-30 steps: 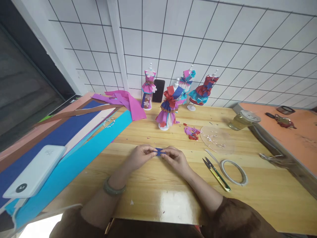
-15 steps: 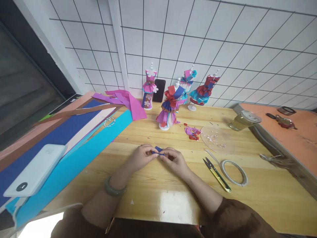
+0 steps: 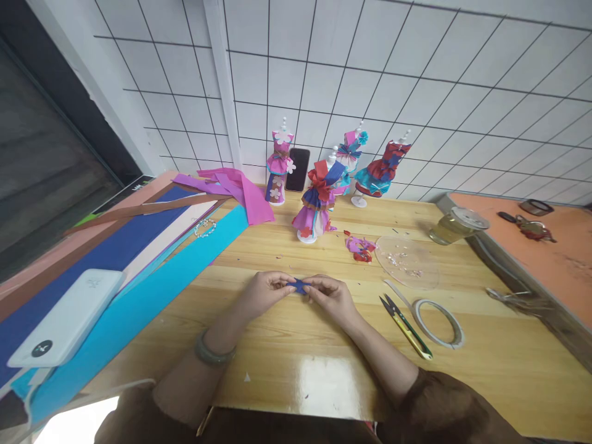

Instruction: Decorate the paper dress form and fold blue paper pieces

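Observation:
A small dark blue paper piece point(image 3: 300, 285) with pointed, star-like edges is stretched flat between my two hands, just above the wooden table. My left hand point(image 3: 269, 294) pinches its left side between thumb and fingers. Its right side is gripped the same way by my right hand point(image 3: 331, 300). The parts under my fingertips are hidden. Beyond my hands stands a dress form point(image 3: 317, 197) in a red, blue and purple paper dress. To the right of my right hand lie yellow-green thread snips point(image 3: 407, 327).
A tape roll point(image 3: 438, 322) and a clear round plate point(image 3: 407, 262) with small bits lie right, near a lidded cup point(image 3: 459, 225). Purple and red scraps point(image 3: 361, 248) sit ahead. Coloured paper strips point(image 3: 185, 259) and a white power bank point(image 3: 67, 317) cover the left. More dressed forms point(image 3: 383, 169) stand behind.
The blue paper has gone from looking folded or bunched to spread out, its pointed outline showing. My hands have moved slightly apart, both still pinching it.

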Demonstrator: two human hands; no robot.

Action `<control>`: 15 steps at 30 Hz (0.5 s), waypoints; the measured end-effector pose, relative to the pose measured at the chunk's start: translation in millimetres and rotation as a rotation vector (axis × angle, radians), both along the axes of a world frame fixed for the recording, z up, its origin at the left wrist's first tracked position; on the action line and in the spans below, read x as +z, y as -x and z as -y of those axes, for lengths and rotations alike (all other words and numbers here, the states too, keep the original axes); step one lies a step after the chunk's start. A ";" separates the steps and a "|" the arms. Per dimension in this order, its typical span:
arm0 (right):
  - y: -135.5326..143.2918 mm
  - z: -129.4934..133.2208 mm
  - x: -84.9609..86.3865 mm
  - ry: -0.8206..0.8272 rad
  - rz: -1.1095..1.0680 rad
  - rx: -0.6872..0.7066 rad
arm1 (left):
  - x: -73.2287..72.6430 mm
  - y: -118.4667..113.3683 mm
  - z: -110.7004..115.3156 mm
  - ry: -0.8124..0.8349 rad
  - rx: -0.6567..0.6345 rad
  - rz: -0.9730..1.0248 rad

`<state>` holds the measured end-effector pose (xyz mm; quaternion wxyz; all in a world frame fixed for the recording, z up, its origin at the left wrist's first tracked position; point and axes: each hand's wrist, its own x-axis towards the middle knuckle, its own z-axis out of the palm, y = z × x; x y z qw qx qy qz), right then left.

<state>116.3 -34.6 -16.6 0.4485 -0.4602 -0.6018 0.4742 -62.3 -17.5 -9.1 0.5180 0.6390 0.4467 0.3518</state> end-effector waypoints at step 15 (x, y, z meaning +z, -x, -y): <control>-3.8 0.2 1.4 0.054 -0.076 0.059 | -8.3 0.9 -2.5 0.036 -0.037 0.117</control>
